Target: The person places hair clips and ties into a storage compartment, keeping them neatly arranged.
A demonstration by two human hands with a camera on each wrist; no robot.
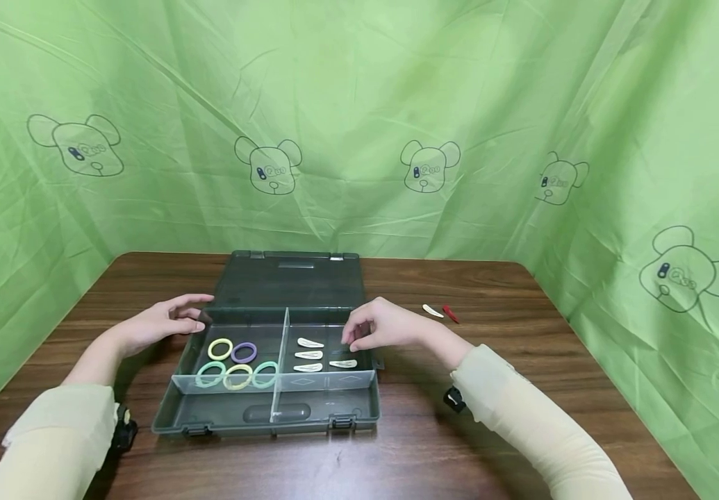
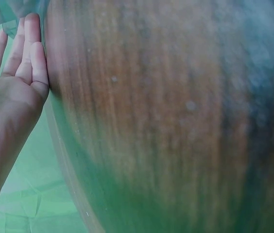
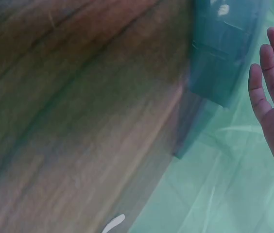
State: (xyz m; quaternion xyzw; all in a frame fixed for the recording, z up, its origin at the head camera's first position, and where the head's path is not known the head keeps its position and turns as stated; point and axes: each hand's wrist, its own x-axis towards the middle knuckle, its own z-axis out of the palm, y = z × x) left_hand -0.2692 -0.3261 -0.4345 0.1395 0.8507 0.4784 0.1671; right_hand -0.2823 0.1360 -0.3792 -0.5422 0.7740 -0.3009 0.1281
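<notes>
My left hand (image 1: 162, 323) rests with loose fingers at the left edge of an open dark plastic compartment box (image 1: 265, 429); its relaxed fingers also show in the left wrist view. Over the box's back right compartment hovers my right hand (image 1: 384, 324), fingers bent loosely, no object visible between them. Below and left of it lie several white snap hair clips, among them an upper one (image 1: 310, 342) and one nearer the hand (image 1: 343, 364). The back left compartment has ring-shaped hair ties: yellow (image 1: 237, 377), green (image 1: 265, 374) and purple (image 1: 244, 353).
Right of the box, a white hair clip (image 1: 432, 310) and a red hair clip (image 1: 451, 314) lie on the wooden table (image 1: 484, 417). The box lid (image 1: 290, 281) lies back behind the compartments. Green cloth (image 1: 346, 90) hangs around the table.
</notes>
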